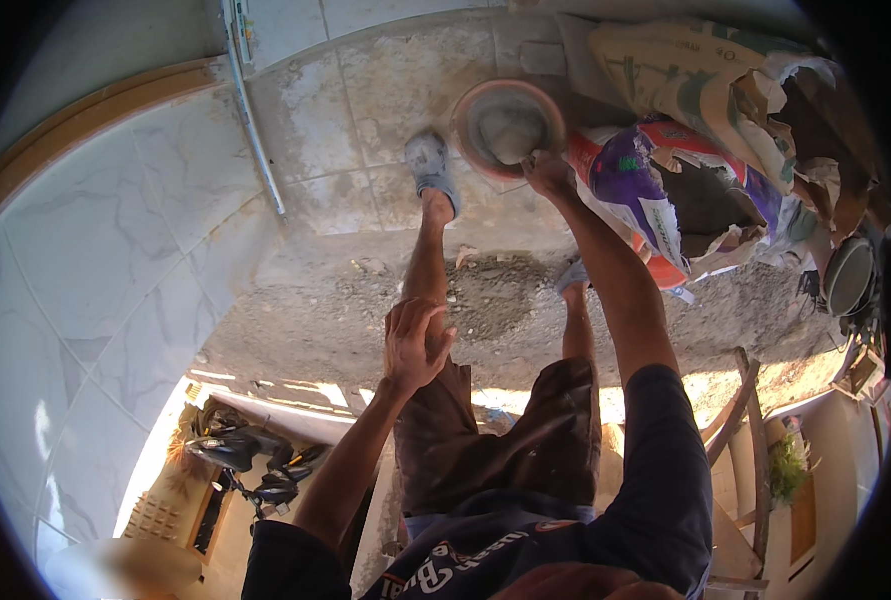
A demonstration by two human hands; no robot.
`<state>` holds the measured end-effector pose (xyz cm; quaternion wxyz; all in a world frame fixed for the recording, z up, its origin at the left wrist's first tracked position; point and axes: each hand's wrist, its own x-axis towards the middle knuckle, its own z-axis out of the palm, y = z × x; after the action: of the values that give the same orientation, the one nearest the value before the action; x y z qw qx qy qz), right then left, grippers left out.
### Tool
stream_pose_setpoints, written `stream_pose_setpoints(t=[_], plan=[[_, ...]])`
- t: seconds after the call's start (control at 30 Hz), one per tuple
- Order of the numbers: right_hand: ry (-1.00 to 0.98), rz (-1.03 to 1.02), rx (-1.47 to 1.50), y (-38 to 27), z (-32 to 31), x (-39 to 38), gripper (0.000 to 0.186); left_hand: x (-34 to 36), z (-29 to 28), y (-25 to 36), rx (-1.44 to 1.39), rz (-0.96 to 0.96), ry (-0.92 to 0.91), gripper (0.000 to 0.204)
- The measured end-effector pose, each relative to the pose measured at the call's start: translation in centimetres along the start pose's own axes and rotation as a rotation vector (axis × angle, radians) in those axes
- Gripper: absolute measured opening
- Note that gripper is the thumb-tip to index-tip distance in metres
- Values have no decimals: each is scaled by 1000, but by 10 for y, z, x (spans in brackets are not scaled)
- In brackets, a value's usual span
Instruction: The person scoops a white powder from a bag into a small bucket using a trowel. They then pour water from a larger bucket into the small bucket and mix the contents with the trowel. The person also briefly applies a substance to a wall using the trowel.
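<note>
A round orange-brown tub (462, 140) stands on the dusty tiles, with a mound of grey powder (511, 132) inside it. At its near right rim is my right hand (548, 172), arm stretched forward and fingers closed on the edge. My left hand (417, 345) lies over my left knee, empty, its fingers loosely apart. Just right of the tub is a torn purple and red sack (625, 185), its mouth ripped wide; the right forearm passes beside it.
A torn brown paper sack (685, 80) lies at the far right, with a grey bucket (849, 277) nearby. A long pale bar (255, 130) leans along the marbled tile wall (95, 300) at left. My clog-shod foot (427, 160) is left of the tub; rubble (495, 295) covers the ground.
</note>
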<state>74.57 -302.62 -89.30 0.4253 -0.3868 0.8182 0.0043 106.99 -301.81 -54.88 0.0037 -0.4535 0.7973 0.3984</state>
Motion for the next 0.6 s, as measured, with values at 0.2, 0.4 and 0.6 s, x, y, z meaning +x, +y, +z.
stream_pose_setpoints(t=[0.2, 0.4, 0.6], plan=[[101, 120, 143, -4, 22, 2, 60, 2, 2, 2, -6, 11, -15, 38], [-202, 377, 586, -40, -6, -13, 51, -4, 3, 2, 22, -15, -12, 39], [-355, 439, 971, -33, -8, -26, 41, 0, 6, 10, 38, 2, -23, 39]])
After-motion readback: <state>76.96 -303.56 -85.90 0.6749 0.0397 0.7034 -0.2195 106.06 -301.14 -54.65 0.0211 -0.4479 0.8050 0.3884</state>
